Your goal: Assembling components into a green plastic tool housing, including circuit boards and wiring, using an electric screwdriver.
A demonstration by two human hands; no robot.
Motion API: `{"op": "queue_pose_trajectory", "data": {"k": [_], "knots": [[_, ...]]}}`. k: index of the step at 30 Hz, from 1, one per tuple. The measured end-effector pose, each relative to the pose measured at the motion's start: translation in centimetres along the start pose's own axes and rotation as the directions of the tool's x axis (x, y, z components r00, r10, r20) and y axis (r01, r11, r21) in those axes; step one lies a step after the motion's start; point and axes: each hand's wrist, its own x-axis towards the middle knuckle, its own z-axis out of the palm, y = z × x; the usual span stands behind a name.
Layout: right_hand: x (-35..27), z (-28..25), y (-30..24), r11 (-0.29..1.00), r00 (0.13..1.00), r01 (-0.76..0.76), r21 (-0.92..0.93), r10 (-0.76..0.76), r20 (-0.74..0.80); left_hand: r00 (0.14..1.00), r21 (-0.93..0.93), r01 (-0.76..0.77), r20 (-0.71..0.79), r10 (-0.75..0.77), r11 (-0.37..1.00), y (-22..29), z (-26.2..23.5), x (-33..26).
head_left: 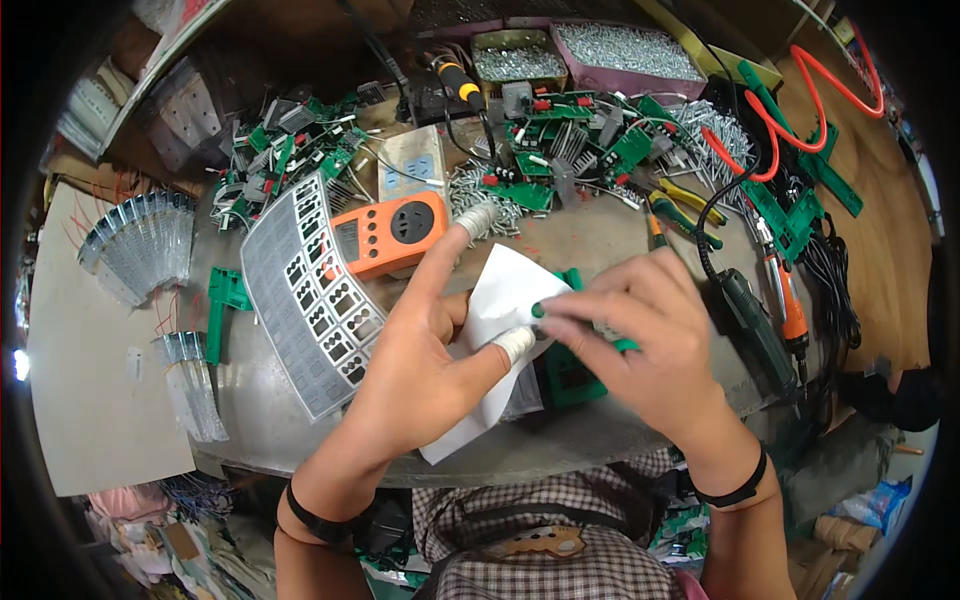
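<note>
My left hand (415,370) holds a white sheet of paper (505,285) between its taped thumb and the fingers behind it. Its index finger, also taped at the tip, points up and away from the sheet. With thumb and forefinger, my right hand (655,335) pinches a small dark-green round piece (538,310) at the paper's right edge, close to the left thumb tip. Below the hands lies a green plastic housing (572,385), partly covered by the paper and my right hand. A sheet of black-and-white labels (320,290) rests left of my left hand, beside an orange meter with a socket (390,235).
Green circuit boards (300,140) are heaped at the back. Behind them stand a pink tray (630,55) and a second tray of screws (515,65). Pliers (680,215) and an electric screwdriver (785,290) lie right. Wired strips (145,240) and a green bracket (225,300) lie left.
</note>
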Motion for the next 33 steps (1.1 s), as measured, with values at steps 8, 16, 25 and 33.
{"op": "queue_pose_trajectory", "data": {"k": [8,16,25,33], "knots": [[-0.9,-1.0,0.8,0.991,0.983,-0.129,-0.021,0.131,0.131,0.992,0.152,-0.126,0.048,0.12,0.98,-1.5,2.0,0.7],[-2.2,-1.6,4.3,0.845,0.794,-0.535,0.017,0.496,0.352,0.991,-0.215,0.102,-0.064,-0.118,0.971,-6.2,2.9,1.1],[-2.6,-4.3,3.2,0.947,0.839,-0.278,0.159,0.16,0.52,0.987,-0.194,-0.05,-0.159,0.018,0.98,-6.8,3.7,0.5],[-5.2,-6.0,4.5,0.986,0.875,-0.048,-0.158,0.118,0.469,0.723,0.414,-0.168,-0.565,0.398,0.894,-0.2,-10.6,-3.6]]}}
